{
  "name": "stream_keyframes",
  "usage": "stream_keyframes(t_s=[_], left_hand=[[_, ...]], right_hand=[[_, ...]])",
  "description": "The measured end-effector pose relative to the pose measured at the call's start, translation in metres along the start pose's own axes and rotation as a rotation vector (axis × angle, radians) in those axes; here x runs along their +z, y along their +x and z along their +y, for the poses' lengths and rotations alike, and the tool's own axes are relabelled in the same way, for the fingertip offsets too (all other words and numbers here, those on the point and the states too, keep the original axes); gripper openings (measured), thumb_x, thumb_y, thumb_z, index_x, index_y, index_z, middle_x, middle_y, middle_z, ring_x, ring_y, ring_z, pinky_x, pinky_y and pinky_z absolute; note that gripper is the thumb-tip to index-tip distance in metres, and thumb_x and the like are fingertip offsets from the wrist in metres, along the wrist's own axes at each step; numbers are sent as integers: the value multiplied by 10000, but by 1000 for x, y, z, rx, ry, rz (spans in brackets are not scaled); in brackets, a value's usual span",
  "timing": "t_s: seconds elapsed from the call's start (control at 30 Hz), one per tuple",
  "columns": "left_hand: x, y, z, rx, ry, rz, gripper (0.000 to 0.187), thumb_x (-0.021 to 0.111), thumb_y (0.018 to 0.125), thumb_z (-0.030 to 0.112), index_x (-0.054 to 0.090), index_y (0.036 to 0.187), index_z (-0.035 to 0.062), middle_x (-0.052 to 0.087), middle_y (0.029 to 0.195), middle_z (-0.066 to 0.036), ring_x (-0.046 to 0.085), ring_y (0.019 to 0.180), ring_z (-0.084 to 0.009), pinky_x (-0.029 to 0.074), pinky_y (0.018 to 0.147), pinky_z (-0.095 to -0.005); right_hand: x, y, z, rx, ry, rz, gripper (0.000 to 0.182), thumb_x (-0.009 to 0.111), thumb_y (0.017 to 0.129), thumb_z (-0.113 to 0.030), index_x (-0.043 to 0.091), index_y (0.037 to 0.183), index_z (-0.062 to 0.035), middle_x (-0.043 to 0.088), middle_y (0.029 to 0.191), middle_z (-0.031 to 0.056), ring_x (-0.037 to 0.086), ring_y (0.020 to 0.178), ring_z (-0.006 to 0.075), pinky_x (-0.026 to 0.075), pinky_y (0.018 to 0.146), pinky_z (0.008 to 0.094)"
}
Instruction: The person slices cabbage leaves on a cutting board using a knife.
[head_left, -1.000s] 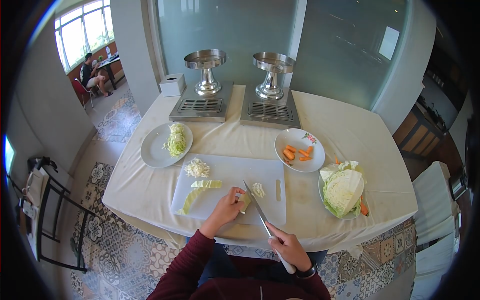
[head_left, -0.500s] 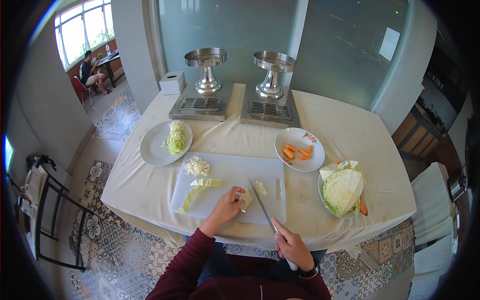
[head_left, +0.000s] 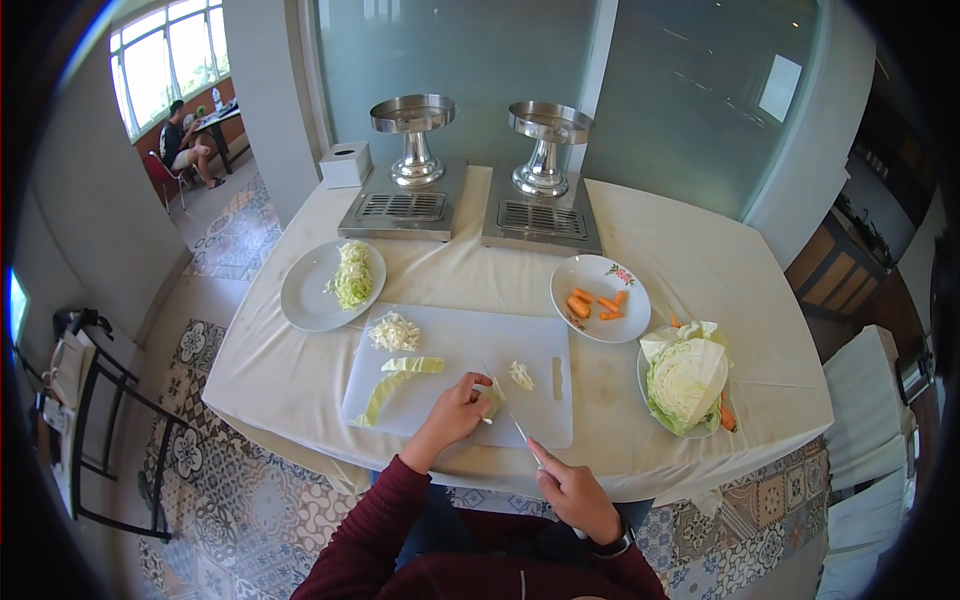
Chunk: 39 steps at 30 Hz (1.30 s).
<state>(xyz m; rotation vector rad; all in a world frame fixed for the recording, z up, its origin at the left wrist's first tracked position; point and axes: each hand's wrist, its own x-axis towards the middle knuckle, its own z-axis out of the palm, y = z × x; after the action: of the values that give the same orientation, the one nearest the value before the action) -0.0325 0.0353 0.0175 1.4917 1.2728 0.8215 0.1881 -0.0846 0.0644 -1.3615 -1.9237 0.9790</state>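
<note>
My left hand (head_left: pixel 458 408) is closed on a piece of cabbage (head_left: pixel 491 404), pressing it on the white cutting board (head_left: pixel 465 330). In my right hand (head_left: pixel 580 498) is a knife (head_left: pixel 519 426), its thin blade standing at the right edge of that piece. To the right of the blade lies a small heap of shredded cabbage (head_left: pixel 521 376). Two cabbage strips (head_left: pixel 412 366) rest on the board's left side, with a larger shredded pile (head_left: pixel 395 333) behind them.
A grey plate (head_left: pixel 300 290) with shredded cabbage stands back left. A flowered plate (head_left: pixel 600 265) holds several carrot pieces (head_left: pixel 580 302). At right, a cut cabbage (head_left: pixel 688 380) sits on a plate beside a carrot (head_left: pixel 728 415). Two metal stands (head_left: pixel 413 165) are behind; a person (head_left: pixel 187 145) sits far left.
The knife has moved left and its blade has turned edge-on, up against the held cabbage piece. My right hand has shifted slightly left with it; the left hand stays nearly in place.
</note>
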Motion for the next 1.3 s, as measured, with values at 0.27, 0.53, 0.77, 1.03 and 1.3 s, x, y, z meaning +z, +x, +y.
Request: stream_keyframes(t_s=[0.27, 0.53, 0.77, 1.03, 1.3], left_hand=[[0, 1, 0, 2, 31, 11, 317, 579, 880, 163, 545, 1157, 13, 594, 624, -118, 575, 539, -239, 432, 544, -368], [1, 1, -5, 33, 27, 18, 326, 594, 870, 149, 549, 1171, 32, 586, 625, -116, 576, 541, -245, 446, 564, -368], [1, 1, -5, 55, 47, 7, 328, 587, 873, 119, 545, 1188, 38, 591, 656, -99, 563, 571, -213, 435, 558, -343], [1, 0, -6, 86, 67, 17, 325, 563, 899, 108, 544, 1219, 52, 601, 666, -55, 500, 533, -121, 397, 510, -302], [1, -2, 0, 38, 38, 40, 319, 592, 858, 114, 540, 1157, 19, 515, 611, -97, 518, 543, -229, 414, 555, -368]], right_hand=[[4, 0, -3, 15, -174, -25, 542, 545, 950, -127, 435, 1480, -110, 513, 607, 226, 549, 536, 407, 442, 559, 448], [-7, -10, -11, 77, -99, -108, 562, 523, 963, -135, 379, 1504, -88, 544, 618, 245, 581, 564, 429, 455, 583, 484], [-25, -23, -13, 177, 54, -194, 551, 506, 976, -137, 369, 1507, -81, 559, 650, 261, 595, 601, 439, 459, 607, 475], [2, 7, 1, 20, -102, -88, 540, 476, 983, -126, 374, 1513, -95, 540, 551, 155, 552, 445, 277, 456, 502, 388], [3, 7, -5, 18, -193, -88, 579, 520, 958, -154, 359, 1507, -71, 570, 607, 245, 589, 553, 438, 454, 580, 540]])
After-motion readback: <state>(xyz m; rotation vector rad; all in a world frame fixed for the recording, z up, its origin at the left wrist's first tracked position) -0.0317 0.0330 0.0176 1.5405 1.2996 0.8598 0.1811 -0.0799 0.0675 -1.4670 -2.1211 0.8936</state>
